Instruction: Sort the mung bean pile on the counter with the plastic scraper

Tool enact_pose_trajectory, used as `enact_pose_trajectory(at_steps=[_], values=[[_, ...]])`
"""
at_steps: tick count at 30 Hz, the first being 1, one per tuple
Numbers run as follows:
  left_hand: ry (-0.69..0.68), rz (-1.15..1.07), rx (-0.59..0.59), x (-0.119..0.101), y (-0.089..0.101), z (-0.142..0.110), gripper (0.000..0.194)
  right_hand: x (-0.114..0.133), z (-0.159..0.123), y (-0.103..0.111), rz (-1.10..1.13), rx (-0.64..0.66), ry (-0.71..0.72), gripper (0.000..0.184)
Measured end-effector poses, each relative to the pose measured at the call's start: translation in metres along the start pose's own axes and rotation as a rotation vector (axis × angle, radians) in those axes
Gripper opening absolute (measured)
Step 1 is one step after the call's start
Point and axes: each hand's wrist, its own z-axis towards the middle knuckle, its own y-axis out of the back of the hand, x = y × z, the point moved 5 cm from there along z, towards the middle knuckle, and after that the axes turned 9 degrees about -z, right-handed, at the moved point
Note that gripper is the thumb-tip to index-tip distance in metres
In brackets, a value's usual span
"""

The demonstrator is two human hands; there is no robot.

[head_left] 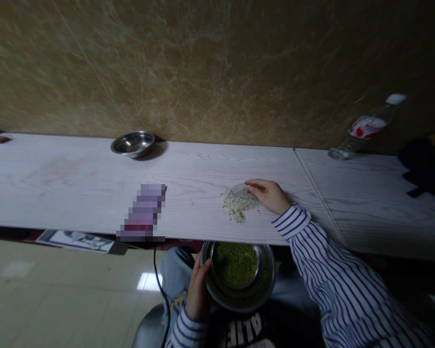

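Observation:
My left hand (198, 285) grips the left rim of a steel bowl (266, 285) full of small green beans (236, 263), held in my lap below the table edge. My right hand (268, 195) rests on the white table (76, 179), fingers curled over the edge of a small clear dish (239, 192). A pile of pale grains mixed with a few green ones (236, 205) lies under and in front of that dish. Both sleeves are blue-and-white striped.
An empty steel bowl (133, 143) stands at the table's back against the brown wall. A plastic water bottle (366, 128) leans at the back right, beside a dark object (426, 169). A blurred-out rectangular item (143, 212) with a black cable (159, 280) lies at the front edge.

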Motion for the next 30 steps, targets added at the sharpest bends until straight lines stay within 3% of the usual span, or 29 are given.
enact_pose_trajectory(at_steps=[17,30], values=[[0.018,-0.026,-0.023,0.004,0.001,0.0,0.047,0.004,-0.021,-0.002,0.078,0.101,0.01,0.024],[0.012,-0.017,-0.035,-0.001,-0.011,-0.009,0.043,0.006,-0.042,0.001,0.057,0.103,0.039,0.026]])
